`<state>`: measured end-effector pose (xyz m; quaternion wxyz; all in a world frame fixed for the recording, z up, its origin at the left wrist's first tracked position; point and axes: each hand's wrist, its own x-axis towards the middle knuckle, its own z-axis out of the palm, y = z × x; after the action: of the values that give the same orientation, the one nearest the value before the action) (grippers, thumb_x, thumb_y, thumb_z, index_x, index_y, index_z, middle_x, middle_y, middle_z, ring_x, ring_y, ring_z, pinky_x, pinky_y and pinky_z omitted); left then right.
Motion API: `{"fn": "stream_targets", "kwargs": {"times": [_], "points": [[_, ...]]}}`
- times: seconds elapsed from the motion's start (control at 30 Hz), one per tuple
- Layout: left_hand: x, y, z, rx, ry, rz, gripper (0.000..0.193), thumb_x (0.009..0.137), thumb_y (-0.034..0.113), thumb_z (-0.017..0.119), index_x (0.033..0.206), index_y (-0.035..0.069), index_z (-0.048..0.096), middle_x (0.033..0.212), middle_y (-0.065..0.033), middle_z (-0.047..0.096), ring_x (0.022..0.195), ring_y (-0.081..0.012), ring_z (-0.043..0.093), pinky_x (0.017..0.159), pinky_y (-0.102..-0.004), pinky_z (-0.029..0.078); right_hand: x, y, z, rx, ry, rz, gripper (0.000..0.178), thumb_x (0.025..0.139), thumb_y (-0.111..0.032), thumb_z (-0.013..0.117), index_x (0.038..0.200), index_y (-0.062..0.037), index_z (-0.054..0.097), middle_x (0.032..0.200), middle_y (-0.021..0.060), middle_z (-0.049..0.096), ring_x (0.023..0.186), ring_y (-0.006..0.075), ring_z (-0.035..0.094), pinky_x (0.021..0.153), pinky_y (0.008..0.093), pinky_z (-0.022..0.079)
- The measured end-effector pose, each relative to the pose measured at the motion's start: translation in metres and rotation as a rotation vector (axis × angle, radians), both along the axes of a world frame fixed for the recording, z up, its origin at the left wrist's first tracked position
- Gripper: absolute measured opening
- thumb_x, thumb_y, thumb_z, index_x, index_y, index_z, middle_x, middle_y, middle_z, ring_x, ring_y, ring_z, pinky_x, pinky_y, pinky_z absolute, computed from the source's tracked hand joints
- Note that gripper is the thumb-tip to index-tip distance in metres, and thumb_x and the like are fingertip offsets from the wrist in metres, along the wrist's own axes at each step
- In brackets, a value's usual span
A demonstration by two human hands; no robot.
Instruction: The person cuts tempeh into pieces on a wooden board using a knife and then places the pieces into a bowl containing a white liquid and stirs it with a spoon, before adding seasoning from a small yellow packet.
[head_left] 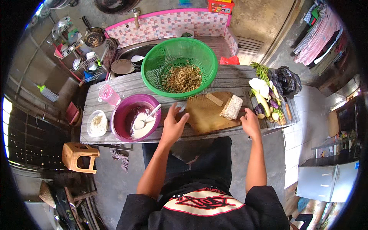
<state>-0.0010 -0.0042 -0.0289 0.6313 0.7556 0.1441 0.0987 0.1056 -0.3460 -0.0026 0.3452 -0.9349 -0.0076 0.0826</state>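
Observation:
A wooden cutting board lies on the table before me. On its right part rests a whitish block of tempeh, and a thin cut slice lies left of the block. My left hand hovers by the board's left edge, thumb and fingers spread, holding nothing. Beside the board's right edge is my right hand, close to the tempeh but apart from it, its fingers loosely bent and nothing seen in them. A green colander behind the board contains a brown crumbly mix.
Left of my left hand stands a purple basin with white batter and a spoon. Further left are a bowl of white food and a pink cup. At right lie vegetables, a knife and a black bag.

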Motion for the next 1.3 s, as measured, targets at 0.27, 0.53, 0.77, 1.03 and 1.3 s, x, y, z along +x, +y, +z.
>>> {"fn": "stream_targets", "kwargs": {"times": [0.27, 0.53, 0.77, 1.03, 1.3], "points": [[-0.005, -0.010, -0.006, 0.644, -0.133, -0.082, 0.077, 0.095, 0.031, 0.080, 0.154, -0.004, 0.046, 0.143, -0.0270, 0.059, 0.136, -0.0439, 0.053, 0.118, -0.0516, 0.041, -0.012, 0.006, -0.026, -0.003, -0.205, 0.062, 0.035, 0.094, -0.010, 0.061, 0.126, 0.0048, 0.063, 0.115, 0.0351, 0.070, 0.116, 0.0551, 0.063, 0.097, 0.0599, 0.050], [0.000, -0.010, 0.001, 0.436, -0.080, -0.033, 0.072, 0.101, 0.033, 0.077, 0.157, -0.001, 0.045, 0.146, -0.0256, 0.059, 0.136, -0.0395, 0.057, 0.115, -0.0483, 0.044, 0.002, 0.016, -0.007, -0.008, -0.604, -0.192, 0.029, 0.096, -0.004, 0.068, 0.125, -0.0038, 0.066, 0.088, 0.0137, 0.073, 0.085, 0.0334, 0.072, 0.079, 0.0466, 0.056], [0.015, -0.013, 0.007, 0.064, -0.120, 0.086, 0.081, 0.109, 0.024, 0.069, 0.168, 0.002, 0.019, 0.150, -0.0307, 0.055, 0.131, -0.0329, 0.063, 0.107, -0.0408, 0.052, 0.031, 0.126, 0.032, 0.645, -0.393, 0.012, 0.058, 0.100, -0.030, 0.080, 0.140, 0.0003, 0.052, 0.078, 0.0085, 0.071, 0.065, 0.0198, 0.068, 0.063, 0.0370, 0.054], [0.018, -0.011, 0.028, -0.259, -0.156, 0.116, 0.096, 0.109, 0.022, 0.068, 0.173, 0.008, -0.002, 0.163, -0.0314, 0.041, 0.142, -0.0335, 0.055, 0.116, -0.0429, 0.047, 0.051, 0.190, 0.053, 0.763, 0.022, -0.017, 0.045, 0.097, -0.026, 0.078, 0.120, 0.0019, 0.052, 0.082, 0.0123, 0.068, 0.051, 0.0188, 0.066, 0.039, 0.0333, 0.049], [0.044, -0.007, 0.006, -0.336, -0.187, 0.095, 0.104, 0.108, 0.023, 0.069, 0.172, 0.007, -0.011, 0.171, -0.0368, 0.025, 0.140, -0.0352, 0.058, 0.111, -0.0413, 0.052, 0.064, 0.197, 0.038, 0.977, -0.010, -0.161, 0.035, 0.096, -0.002, 0.067, 0.121, 0.0038, 0.044, 0.092, 0.0172, 0.067, 0.053, 0.0230, 0.070, 0.042, 0.0337, 0.057]]}}
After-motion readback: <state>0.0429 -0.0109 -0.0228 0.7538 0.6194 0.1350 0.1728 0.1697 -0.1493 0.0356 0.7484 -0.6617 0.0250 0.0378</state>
